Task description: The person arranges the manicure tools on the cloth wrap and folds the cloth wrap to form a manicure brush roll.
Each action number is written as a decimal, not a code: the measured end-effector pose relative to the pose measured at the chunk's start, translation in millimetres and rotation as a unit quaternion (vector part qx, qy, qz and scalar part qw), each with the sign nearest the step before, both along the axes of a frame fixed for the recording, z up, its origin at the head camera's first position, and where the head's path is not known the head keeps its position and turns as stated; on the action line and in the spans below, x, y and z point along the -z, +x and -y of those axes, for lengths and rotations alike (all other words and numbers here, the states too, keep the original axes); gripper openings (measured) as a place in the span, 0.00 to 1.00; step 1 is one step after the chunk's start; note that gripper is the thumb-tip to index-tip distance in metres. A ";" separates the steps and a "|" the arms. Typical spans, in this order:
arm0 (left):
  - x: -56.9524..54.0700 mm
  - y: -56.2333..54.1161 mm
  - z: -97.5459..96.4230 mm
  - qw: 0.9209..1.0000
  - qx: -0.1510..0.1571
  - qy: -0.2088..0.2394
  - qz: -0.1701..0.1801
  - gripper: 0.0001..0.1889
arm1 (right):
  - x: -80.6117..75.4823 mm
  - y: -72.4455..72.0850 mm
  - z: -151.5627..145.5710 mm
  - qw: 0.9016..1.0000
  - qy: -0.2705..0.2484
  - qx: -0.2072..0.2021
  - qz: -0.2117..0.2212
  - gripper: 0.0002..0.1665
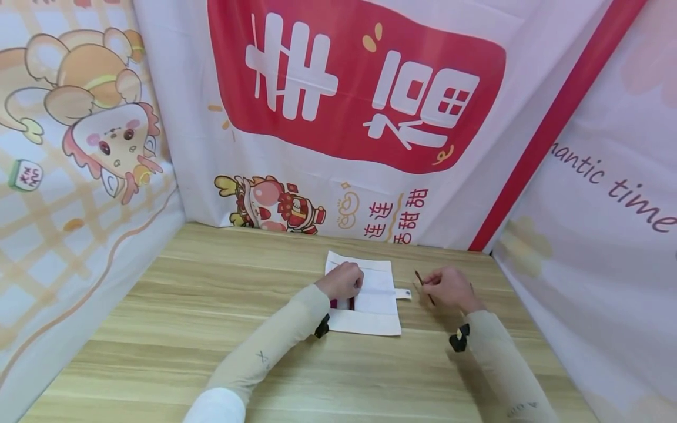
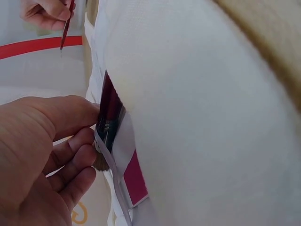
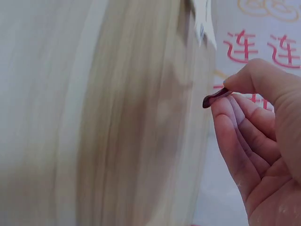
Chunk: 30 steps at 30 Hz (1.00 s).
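On the table lies a white fabric brush case (image 1: 375, 323), spread flat with a snap tab pointing right. My left hand (image 1: 342, 281) is over its left half. In the left wrist view, the thumb and fingers (image 2: 75, 113) pinch at a thin pale edge of the case, beside a dark-red-handled paintbrush (image 2: 111, 106) with brown bristles. A magenta piece (image 2: 136, 181) shows behind that edge. To the right of the case, my right hand (image 1: 448, 288) pinches a thin dark red paintbrush (image 1: 421, 278) between thumb and fingers, above the table; the right wrist view shows one handle end.
The wood-grain table (image 1: 211, 329) extends around the case. A printed white and red cloth (image 1: 359, 82) hangs behind it, with further printed cloths at the left (image 1: 84, 176) and right (image 1: 597, 147). Small black devices (image 1: 459, 338) are worn on the wrists.
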<state>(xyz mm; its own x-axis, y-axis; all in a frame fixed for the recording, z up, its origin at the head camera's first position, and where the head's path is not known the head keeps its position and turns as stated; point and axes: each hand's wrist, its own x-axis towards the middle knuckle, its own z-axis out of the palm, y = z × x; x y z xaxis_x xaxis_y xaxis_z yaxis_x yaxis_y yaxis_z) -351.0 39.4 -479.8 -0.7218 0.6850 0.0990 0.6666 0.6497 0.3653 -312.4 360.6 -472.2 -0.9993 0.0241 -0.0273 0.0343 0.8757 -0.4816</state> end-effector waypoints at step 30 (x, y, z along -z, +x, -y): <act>1.8 -4.9 6.6 0.998 -0.005 0.025 0.052 0.08 | 16.4 -52.1 129.3 0.950 -0.313 0.014 -0.013 0.12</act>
<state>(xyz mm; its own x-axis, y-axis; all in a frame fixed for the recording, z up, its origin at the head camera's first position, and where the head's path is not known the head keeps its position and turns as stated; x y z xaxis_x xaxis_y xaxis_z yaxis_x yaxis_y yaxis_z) -356.0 32.8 -481.6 -0.7370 0.6735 0.0567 0.6169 0.6360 0.4636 -364.5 231.3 -488.6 -0.9990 0.0385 -0.0211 0.0352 0.4166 -0.9084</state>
